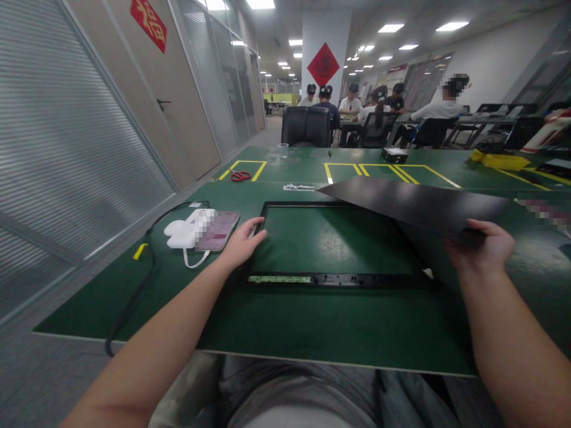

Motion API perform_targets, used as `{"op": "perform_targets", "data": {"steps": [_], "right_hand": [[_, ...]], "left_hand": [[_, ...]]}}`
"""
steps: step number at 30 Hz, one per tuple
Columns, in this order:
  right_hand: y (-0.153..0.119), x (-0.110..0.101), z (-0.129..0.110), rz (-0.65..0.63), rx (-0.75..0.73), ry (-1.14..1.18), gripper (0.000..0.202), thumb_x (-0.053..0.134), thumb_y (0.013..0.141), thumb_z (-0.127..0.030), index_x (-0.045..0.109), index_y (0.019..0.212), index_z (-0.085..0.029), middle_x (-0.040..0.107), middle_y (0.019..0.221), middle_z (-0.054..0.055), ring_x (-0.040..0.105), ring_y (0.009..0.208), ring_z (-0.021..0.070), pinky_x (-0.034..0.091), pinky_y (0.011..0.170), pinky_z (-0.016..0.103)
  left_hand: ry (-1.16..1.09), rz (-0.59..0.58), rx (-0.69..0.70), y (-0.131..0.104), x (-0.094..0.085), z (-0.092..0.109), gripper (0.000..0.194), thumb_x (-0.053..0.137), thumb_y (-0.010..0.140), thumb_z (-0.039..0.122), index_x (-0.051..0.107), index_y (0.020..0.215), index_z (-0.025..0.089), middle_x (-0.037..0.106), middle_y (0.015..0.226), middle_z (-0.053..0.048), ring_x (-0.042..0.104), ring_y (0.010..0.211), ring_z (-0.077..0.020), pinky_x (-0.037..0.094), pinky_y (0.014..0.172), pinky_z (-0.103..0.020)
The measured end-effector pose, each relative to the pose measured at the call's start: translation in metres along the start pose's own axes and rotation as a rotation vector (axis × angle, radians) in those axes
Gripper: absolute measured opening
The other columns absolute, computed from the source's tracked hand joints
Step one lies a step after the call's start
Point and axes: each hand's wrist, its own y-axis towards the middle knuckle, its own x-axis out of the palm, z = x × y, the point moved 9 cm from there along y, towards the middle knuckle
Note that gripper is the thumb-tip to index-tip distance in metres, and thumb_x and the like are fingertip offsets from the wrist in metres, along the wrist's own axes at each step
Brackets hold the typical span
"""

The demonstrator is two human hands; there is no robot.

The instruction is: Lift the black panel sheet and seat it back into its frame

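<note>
A thin black rectangular frame lies on the green table, with the tabletop showing through its middle. A green circuit strip runs along part of its near side. My left hand grips the frame's left side between thumb and fingers. To the right, my right hand is closed on the near edge of a thin dark flat panel. The panel is held tilted above the table and covers the frame's far right corner. Some fingers of my right hand are hidden by it.
Left of the frame lie a phone, a white device and a black cable. Farther back are red-handled scissors, a clear cup, a small black box and a yellow tray. Several people sit beyond.
</note>
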Motion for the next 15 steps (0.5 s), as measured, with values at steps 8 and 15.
{"op": "perform_targets", "data": {"steps": [8,15], "right_hand": [[-0.014,0.012,0.008,-0.103,0.119,-0.091,0.031,0.053,0.059,-0.012,0.067,0.086,-0.019,0.07,0.081,0.006,0.071,0.076,0.0231,0.066,0.082,0.044],[-0.016,0.003,0.017,-0.077,0.138,-0.276,0.019,0.059,0.063,-0.009,0.067,0.078,-0.019,0.07,0.071,0.007,0.076,0.084,0.0304,0.067,0.084,0.048]], "left_hand": [[-0.609,0.091,-0.246,-0.003,-0.004,-0.002,0.036,0.079,0.088,0.031,0.073,0.12,0.016,0.079,0.125,-0.017,0.075,0.119,-0.0252,0.057,0.108,-0.039],[-0.768,-0.098,-0.421,-0.012,0.013,0.004,0.036,0.076,0.086,0.029,0.078,0.116,0.01,0.084,0.102,-0.014,0.082,0.096,-0.0321,0.067,0.086,-0.043]]}}
